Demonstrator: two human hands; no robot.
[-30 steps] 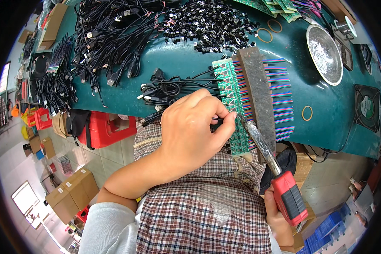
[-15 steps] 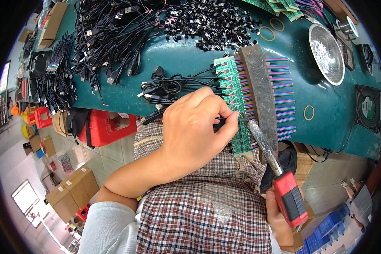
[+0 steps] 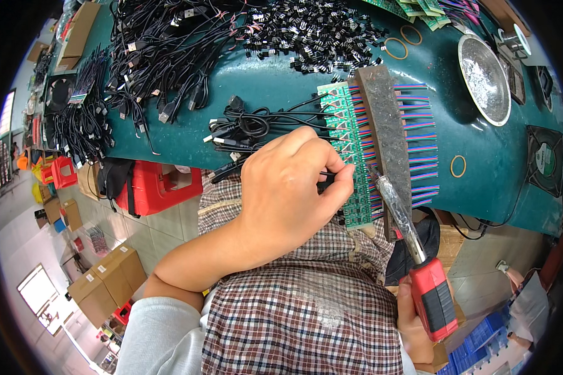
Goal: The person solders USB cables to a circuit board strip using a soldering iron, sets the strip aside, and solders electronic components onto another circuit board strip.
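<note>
1. Black cables (image 3: 266, 122) are lying left of the left fingers (image 3: 341, 181), risking snags if pulled
2. Left hand (image 3: 288, 181) is pinching thumb against forefinger, apparently on a half-hidden cable (image 3: 323, 179); slack grip is risking misalignment
3. Green circuit board (image 3: 351, 140) is lying beneath and just right of these fingertips
4. Soldering iron (image 3: 413, 242) is pointing just right of the pinch; slipping is risking burned fingertips or scorched wires (image 3: 422, 144)
5. Right hand (image 3: 415, 331) is gripping its handle (image 3: 435, 303)

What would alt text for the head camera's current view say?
A person's left hand pinches a black cable at green circuit boards while the right hand grips a soldering iron. A dark bar lies across colored wires, with a pile of cables on the green table beyond.
</note>
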